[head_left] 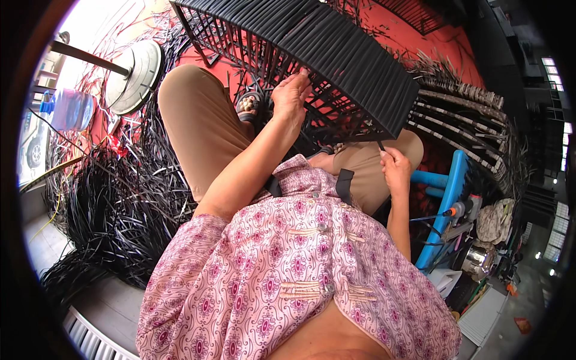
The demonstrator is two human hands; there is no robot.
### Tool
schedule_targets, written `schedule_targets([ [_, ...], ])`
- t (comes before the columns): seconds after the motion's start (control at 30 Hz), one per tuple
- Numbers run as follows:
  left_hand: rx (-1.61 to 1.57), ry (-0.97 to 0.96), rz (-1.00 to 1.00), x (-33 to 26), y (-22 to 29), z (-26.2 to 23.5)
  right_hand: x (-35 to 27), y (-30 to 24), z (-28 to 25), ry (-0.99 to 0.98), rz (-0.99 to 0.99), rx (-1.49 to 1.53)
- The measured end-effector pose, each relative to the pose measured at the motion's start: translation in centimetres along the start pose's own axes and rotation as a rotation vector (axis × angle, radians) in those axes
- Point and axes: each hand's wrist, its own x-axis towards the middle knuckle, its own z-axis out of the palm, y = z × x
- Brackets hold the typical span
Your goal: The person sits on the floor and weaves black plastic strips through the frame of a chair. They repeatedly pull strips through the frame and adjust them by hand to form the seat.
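Red floor point(420, 36), left hand point(290, 96) gripping black woven frame point(336, 54), right hand point(396, 171) fingers pinching a black strand point(380, 144).

Left hand point(292, 93) grips the underside of a black woven panel point(336, 57); right hand point(395, 168) pinches a black strip point(380, 144) at its lower edge. Loose black strips point(114, 198) lie heaped left; a blue stool point(447, 198) stands right.

Single head view, looking steeply down, close over lap.

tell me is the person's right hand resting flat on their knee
No, the right hand is raised, pinching a thin black strip at the woven black panel's lower edge.
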Motion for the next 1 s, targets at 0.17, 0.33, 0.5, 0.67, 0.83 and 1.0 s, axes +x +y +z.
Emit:
schedule_targets([
  [0.17, 0.038, 0.02, -0.008, 0.4, 0.1, 0.2, 0.7, -0.4, 0.4, 0.015, -0.018, -0.031],
  [0.33, -0.06, -0.021, 0.042, -0.2, -0.6, -0.4, 0.9, -0.8, 1.0, 0.062, -0.05, -0.099],
  [0.5, -0.09, -0.004, 0.014, -1.4, 0.2, -1.0, 0.8, -1.3, 2.2, 0.106, -0.078, -0.084],
  [0.67, 0.147, -0.081, -0.006, -0.1, 1.2, -3.0, 0.4, -0.7, 2.7, 0.074, -0.07, -0.127],
  [0.83, 0.176, -0.127, -0.094, 1.0, 3.1, -1.3, 2.3, 1.7, 2.7, 0.181, -0.261, -0.271],
  [1.0, 0.146, -0.188, -0.065, 3.7, 2.9, -2.4, 1.7, -0.2, 2.7, 0.239, -0.286, -0.204],
])
